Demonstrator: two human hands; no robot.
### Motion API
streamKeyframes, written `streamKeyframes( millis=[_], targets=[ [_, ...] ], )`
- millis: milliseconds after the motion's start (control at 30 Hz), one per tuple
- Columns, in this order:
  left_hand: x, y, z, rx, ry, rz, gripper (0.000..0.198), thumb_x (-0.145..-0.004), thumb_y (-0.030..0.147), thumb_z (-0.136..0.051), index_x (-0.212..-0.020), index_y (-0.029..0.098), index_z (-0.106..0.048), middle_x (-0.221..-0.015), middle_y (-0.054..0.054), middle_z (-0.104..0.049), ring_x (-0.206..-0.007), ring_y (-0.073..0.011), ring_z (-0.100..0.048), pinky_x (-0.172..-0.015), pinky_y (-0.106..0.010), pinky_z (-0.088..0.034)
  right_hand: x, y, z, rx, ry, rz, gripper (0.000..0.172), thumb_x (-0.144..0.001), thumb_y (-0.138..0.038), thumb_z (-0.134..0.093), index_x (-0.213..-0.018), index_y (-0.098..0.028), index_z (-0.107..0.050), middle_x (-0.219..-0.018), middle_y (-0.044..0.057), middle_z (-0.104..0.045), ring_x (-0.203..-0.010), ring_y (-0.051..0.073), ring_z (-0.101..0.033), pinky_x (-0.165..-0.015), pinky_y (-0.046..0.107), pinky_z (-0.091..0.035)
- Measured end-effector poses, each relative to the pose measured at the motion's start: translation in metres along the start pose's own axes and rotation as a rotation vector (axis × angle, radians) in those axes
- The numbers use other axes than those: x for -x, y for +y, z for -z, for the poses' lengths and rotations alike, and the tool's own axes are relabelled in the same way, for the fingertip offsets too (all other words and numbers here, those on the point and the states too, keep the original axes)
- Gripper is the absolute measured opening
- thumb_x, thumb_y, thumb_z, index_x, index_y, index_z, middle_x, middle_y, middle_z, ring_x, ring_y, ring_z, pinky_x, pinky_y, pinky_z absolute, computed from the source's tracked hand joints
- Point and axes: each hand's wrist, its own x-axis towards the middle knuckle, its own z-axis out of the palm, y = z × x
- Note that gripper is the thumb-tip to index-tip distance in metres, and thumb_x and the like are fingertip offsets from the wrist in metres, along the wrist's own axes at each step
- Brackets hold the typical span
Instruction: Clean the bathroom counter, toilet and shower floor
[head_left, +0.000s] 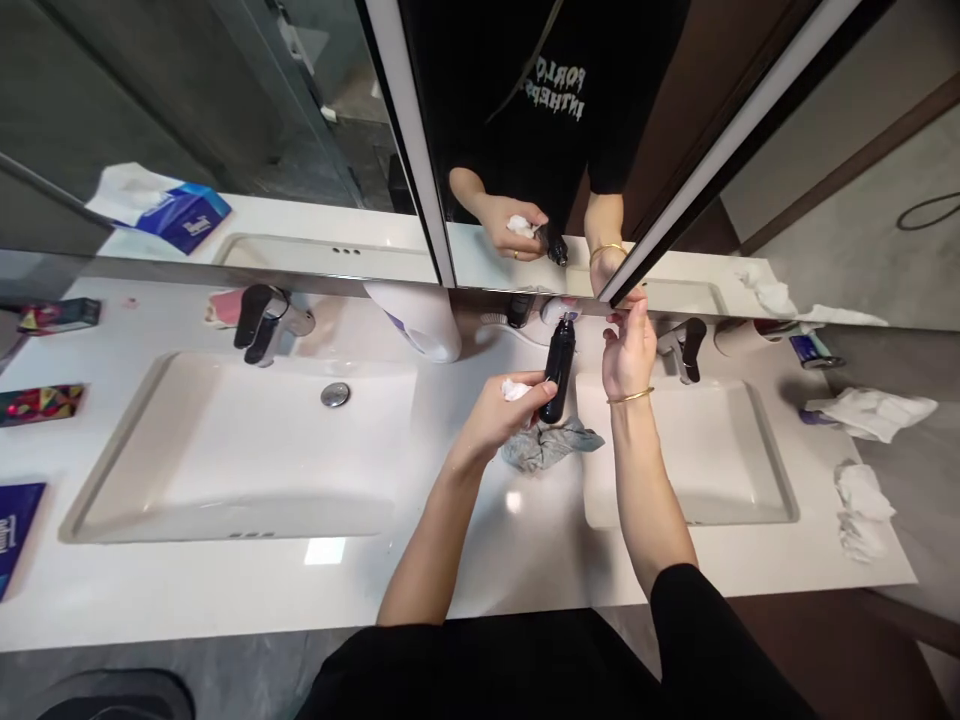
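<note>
A slim black bottle [556, 375] is held upright, slightly tilted, in my left hand [495, 412] above the counter between two sinks. A small wad of white tissue [514, 390] is tucked in the same hand. Below it lies a crumpled grey cloth [551, 448]. My right hand [631, 355], with a gold bangle at the wrist, is raised with fingers extended by the lower edge of a mirror door [720, 150]; whether they touch it I cannot tell. That door stands at an angle to the neighbouring mirror.
The left sink [255, 450] and right sink [712, 460] have dark-handled faucets. Behind my hands stand a white bottle [424, 325] and a white brush [495, 320]. Crumpled tissues [862, 510] lie at the right; a blue tissue pack [16, 530] and small boxes [41, 403] at the left.
</note>
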Motion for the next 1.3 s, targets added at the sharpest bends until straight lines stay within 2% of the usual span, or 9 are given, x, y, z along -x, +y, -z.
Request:
streamKeyframes(
  millis=[200, 400, 533, 633, 767, 900, 1033, 1167, 1300],
  targets=[
    [-0.009, 0.019, -0.014, 0.149, -0.190, -0.058, 0.041, -0.078, 0.050, -0.068, -0.062, 0.014, -0.056, -0.057, 0.002, -0.048, -0.048, -0.0059, -0.039, -0.045, -0.021, -0.027, 0.050, -0.008, 0.022, -0.057, 0.004, 0.034, 0.044, -0.080, -0.070, -0.058, -0.086, -0.026, -0.060, -0.086, -0.002, -0.058, -0.080, 0.012, -0.056, -0.065, 0.025, -0.040],
    [-0.040, 0.031, -0.060, 0.340, -0.313, -0.015, 0.042, -0.076, 0.053, -0.071, -0.067, 0.015, -0.055, -0.056, 0.003, -0.048, -0.045, -0.0044, -0.036, -0.042, -0.020, -0.025, 0.097, -0.023, 0.070, -0.091, -0.039, -0.043, 0.040, -0.076, -0.066, -0.067, -0.085, -0.027, -0.062, -0.085, -0.001, -0.059, -0.076, 0.014, -0.053, -0.066, 0.028, -0.040],
    [-0.053, 0.040, -0.088, 0.470, -0.277, 0.023, 0.038, -0.074, 0.045, -0.078, -0.069, 0.016, -0.054, -0.058, 0.004, -0.050, -0.041, -0.0030, -0.038, -0.040, -0.019, -0.024, 0.112, -0.032, 0.086, -0.166, -0.048, -0.138, 0.040, -0.071, -0.062, -0.075, -0.088, -0.028, -0.065, -0.087, 0.000, -0.058, -0.076, 0.014, -0.051, -0.065, 0.028, -0.041],
    [-0.058, 0.058, -0.104, 0.569, -0.235, 0.045, 0.031, -0.077, 0.037, -0.078, -0.074, 0.015, -0.056, -0.060, 0.004, -0.051, -0.041, -0.0027, -0.040, -0.040, -0.018, -0.027, 0.115, -0.035, 0.088, -0.172, -0.045, -0.164, 0.042, -0.069, -0.063, -0.076, -0.084, -0.026, -0.065, -0.086, 0.001, -0.057, -0.075, 0.015, -0.049, -0.065, 0.029, -0.042],
    [-0.072, 0.092, -0.126, 0.754, -0.164, 0.111, 0.024, -0.091, 0.030, -0.063, -0.076, 0.016, -0.052, -0.058, 0.006, -0.047, -0.041, -0.0037, -0.044, -0.038, -0.016, -0.024, 0.116, -0.037, 0.085, -0.216, -0.083, -0.177, 0.039, -0.071, -0.062, -0.074, -0.082, -0.025, -0.066, -0.086, 0.001, -0.056, -0.072, 0.013, -0.047, -0.063, 0.027, -0.042],
    [-0.097, 0.114, -0.145, 0.987, -0.129, 0.289, 0.027, -0.099, 0.035, -0.048, -0.082, 0.015, -0.052, -0.063, 0.004, -0.053, -0.039, -0.0025, -0.043, -0.036, -0.015, -0.021, 0.118, -0.039, 0.087, -0.255, -0.134, -0.183, 0.033, -0.077, -0.058, -0.072, -0.083, -0.026, -0.067, -0.083, 0.001, -0.054, -0.071, 0.013, -0.046, -0.064, 0.026, -0.042],
    [-0.108, 0.115, -0.145, 1.145, -0.114, 0.307, 0.027, -0.101, 0.037, -0.043, -0.090, 0.016, -0.056, -0.076, 0.000, -0.063, -0.041, -0.0020, -0.045, -0.036, -0.014, -0.023, 0.119, -0.038, 0.091, -0.262, -0.157, -0.198, 0.033, -0.078, -0.057, -0.071, -0.084, -0.025, -0.067, -0.081, 0.001, -0.054, -0.071, 0.012, -0.045, -0.065, 0.026, -0.042],
    [-0.103, 0.106, -0.136, 1.102, -0.152, 0.239, 0.018, -0.097, 0.024, -0.049, -0.088, 0.014, -0.061, -0.062, 0.003, -0.057, -0.037, -0.0024, -0.038, -0.036, -0.016, -0.025, 0.116, -0.038, 0.090, -0.250, -0.159, -0.209, 0.034, -0.077, -0.058, -0.072, -0.083, -0.025, -0.066, -0.079, 0.000, -0.054, -0.073, 0.013, -0.047, -0.064, 0.027, -0.042],
    [-0.108, 0.092, -0.140, 1.049, 0.015, 0.159, 0.007, -0.091, 0.014, -0.056, -0.089, 0.013, -0.063, -0.064, 0.004, -0.058, -0.041, -0.0027, -0.040, -0.039, -0.017, -0.028, 0.113, -0.037, 0.087, -0.205, -0.156, -0.194, 0.037, -0.078, -0.060, -0.069, -0.078, -0.024, -0.063, -0.074, 0.000, -0.052, -0.070, 0.015, -0.046, -0.064, 0.029, -0.043]
  ],
)
